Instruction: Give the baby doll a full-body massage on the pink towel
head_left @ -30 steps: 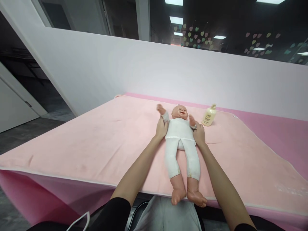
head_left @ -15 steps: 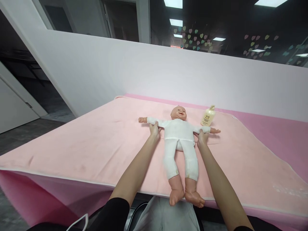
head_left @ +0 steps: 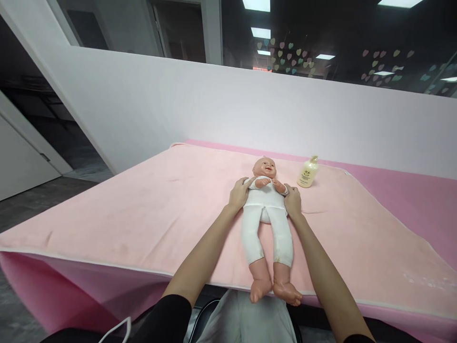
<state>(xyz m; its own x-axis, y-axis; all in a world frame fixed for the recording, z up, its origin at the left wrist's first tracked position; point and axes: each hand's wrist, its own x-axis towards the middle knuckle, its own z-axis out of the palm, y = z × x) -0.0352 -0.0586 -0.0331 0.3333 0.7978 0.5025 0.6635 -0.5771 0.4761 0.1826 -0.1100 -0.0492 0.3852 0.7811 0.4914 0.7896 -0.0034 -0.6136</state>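
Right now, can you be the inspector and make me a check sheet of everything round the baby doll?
Surface: pink cloth, spread out, with a few soft creases.
Main thing: doll in white, lying face up, arms bent in over its chest, feet at the cloth's near edge.
Clutter: one pale yellow pump bottle, standing beside the doll, past the right hand.
Hands: left hand and right hand each hold one of the doll's arms.
Cables: thin white cord looping by the black left sleeve.
Surroundings: white wall behind, dark glass above it.
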